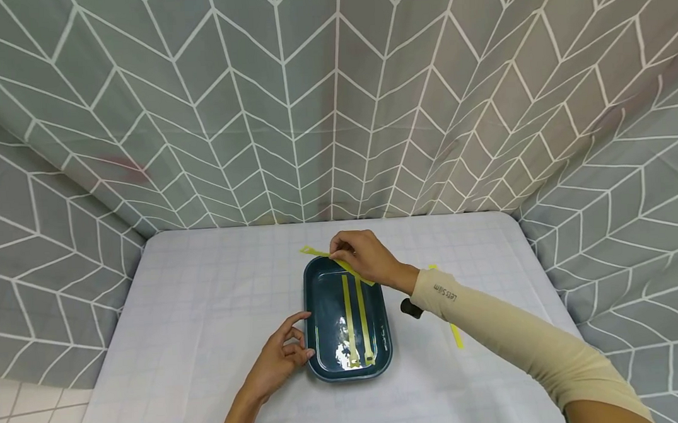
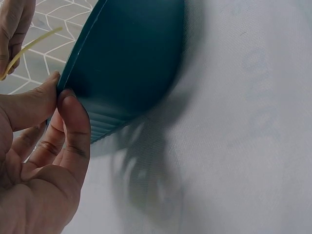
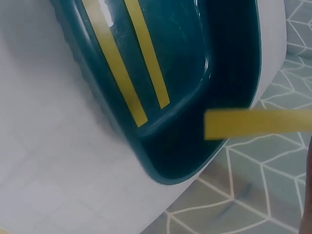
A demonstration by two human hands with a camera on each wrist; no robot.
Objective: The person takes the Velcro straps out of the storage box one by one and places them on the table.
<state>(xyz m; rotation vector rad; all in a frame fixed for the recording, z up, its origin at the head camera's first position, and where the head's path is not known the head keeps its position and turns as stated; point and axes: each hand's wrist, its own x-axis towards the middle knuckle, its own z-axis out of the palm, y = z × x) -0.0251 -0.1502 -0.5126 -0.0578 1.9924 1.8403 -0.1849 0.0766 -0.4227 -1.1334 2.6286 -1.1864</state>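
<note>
A dark teal rectangular tray (image 1: 329,313) lies on the white-covered table. My left hand (image 1: 277,362) is at its left side; in the left wrist view, thumb and fingers pinch the tray's rim (image 2: 73,61). Over the tray's far end, my right hand (image 1: 371,257) pinches a flat yellow strap (image 1: 315,251) near its middle, one end showing a slot. The other end of this strap (image 2: 34,43) juts out in the left wrist view. Two similar yellow straps (image 1: 348,312) lie lengthwise, side by side, in the tray.
Right of the tray, another yellow strap (image 1: 456,336) is on the table, partly hidden beneath the right forearm (image 1: 491,325). A grey curtain (image 1: 313,143) with white chevron lines surrounds the table's back and sides. White floor tiles (image 1: 35,401) show at lower left.
</note>
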